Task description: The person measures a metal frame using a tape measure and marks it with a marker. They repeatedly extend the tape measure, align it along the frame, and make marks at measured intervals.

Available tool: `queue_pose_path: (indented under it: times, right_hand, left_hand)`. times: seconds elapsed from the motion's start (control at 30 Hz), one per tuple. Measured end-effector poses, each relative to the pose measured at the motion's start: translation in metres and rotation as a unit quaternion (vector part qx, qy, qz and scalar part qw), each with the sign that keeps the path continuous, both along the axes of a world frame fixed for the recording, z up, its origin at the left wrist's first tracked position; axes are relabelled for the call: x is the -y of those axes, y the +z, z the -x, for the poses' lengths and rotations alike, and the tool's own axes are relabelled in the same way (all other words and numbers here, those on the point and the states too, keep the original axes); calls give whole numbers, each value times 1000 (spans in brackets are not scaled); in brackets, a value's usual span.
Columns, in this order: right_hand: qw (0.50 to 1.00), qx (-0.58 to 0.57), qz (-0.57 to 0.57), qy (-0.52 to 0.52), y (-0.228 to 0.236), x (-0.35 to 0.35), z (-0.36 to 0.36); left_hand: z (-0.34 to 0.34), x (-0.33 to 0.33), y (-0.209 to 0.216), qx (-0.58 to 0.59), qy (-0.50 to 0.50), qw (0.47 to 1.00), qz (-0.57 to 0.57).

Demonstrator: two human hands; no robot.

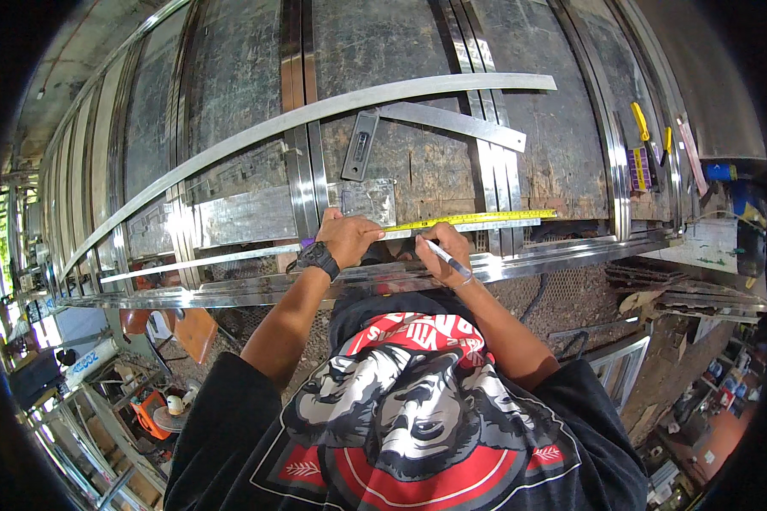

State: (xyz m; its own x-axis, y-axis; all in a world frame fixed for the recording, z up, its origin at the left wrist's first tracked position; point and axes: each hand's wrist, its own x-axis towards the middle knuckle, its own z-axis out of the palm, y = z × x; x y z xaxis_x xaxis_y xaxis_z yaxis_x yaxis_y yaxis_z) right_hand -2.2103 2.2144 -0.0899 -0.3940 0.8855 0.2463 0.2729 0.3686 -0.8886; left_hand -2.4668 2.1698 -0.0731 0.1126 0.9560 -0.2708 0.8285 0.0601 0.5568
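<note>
With the left hand (347, 238), pinches a yellow tape (477, 220) at its left end, thumb and fingertips drawn together. With the right hand (454, 244), grips a slim white pen (446, 258) between curled fingers, just right of the left and close under the tape. Wears a black watch (318, 260) on the left wrist.

Tape: runs rightward from the left fingertips, along a thin metal strip (222, 261), to a little past its right end. Near the body, parallel to the strip: a shiny metal rail (537, 263), part of a frame with crosswise tubes (292, 85) over a dark, scuffed surface (383, 51).

Farther out, beyond the hands: an angle tool with a dark handle (362, 146) and a flat metal blade (456, 125) slanting to the right. Past that, a long metal bar (452, 83), looking bowed through the lens.

At far right, a yellow-handled tool (640, 122) above a purple box-like piece (639, 170); then a pale pink strip (694, 157) and a blue roll (720, 172).

Lower left, below the rail: an orange-brown panel (196, 335) and, lower, an orange tool (151, 415), kind unclear. Lower right: stacked dark sheets (686, 291).
</note>
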Motion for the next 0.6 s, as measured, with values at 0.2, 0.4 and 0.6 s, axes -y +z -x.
queue_pose_path:
  times: [0.2, 0.4, 0.6]
  right_hand:
    - [999, 15, -31, 11, -7, -2, -2]
    - [1000, 15, -11, 14, -2, -1, -1]
    - [1000, 5, -21, 15, -2, -2, -1]
  left_hand:
    - [0, 0, -2, -2, -3, 1000, 0]
    - [-2, -1, 4, -14, 1, 1000, 3]
    - [1, 2, -5, -3, -2, 1000, -13]
